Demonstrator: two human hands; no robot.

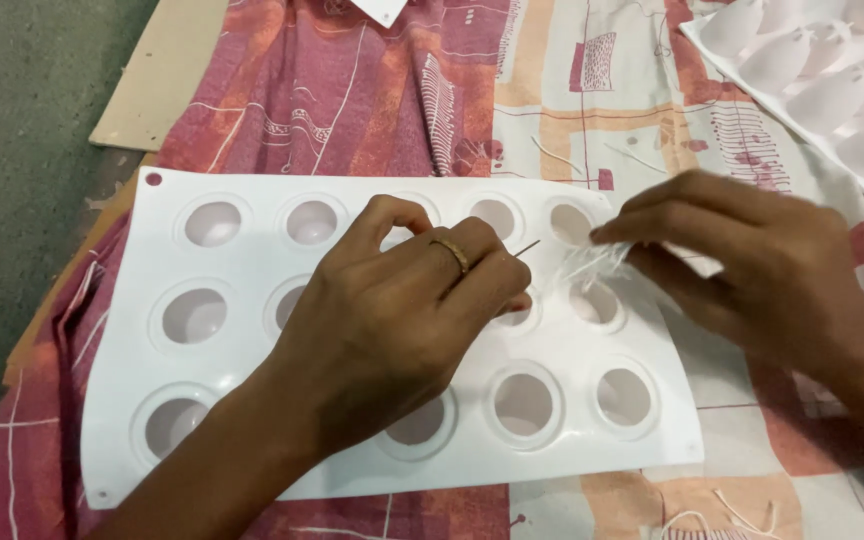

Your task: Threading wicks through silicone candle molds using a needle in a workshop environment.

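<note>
A white silicone mould (252,260) with several round cavities lies flat on a patterned cloth. My left hand (402,310), wearing a gold ring, hovers over the mould's middle with fingers pinched on a thin needle (526,247) that points up and right. My right hand (752,260) is at the mould's right edge, fingers pinched on a bundle of white thread (592,262) stretched toward the needle tip. Part of the middle cavities is hidden under my left hand.
A second white mould (822,70) with pointed oval shapes lies at the top right. The red, orange and cream cloth (372,90) covers the surface; loose thread bits (732,515) lie on it. Grey floor (22,150) and a beige board (162,70) sit at left.
</note>
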